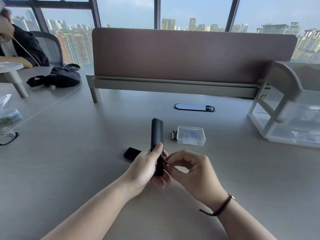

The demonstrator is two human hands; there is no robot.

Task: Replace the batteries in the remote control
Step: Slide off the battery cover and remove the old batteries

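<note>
The remote control (157,134) is a slim, rigid black bar, probably light enough for one hand, and its smooth shell looks apt to slip, so a wrap around the lower body suits it better than a pinch at the tip. The left hand (147,168) does just that: closed around the remote's near end, thumb laid along its back, holding it tilted up off the surface (86,153) near the middle, its far end pointing toward the divider at the far edge. The right hand (194,168) is just beside it, fingers curled, thumb and forefinger nipping a small thin cell, the battery (164,159), at the open compartment; whether it is going in or coming out cannot be told. Such a cell is hard, small and liable to roll, best pinched by its sides. The battery cover (132,153) lies on the surface just left of the left hand. Two spare batteries (174,135) lie touching a clear plastic case (191,135), beyond the right hand.
</note>
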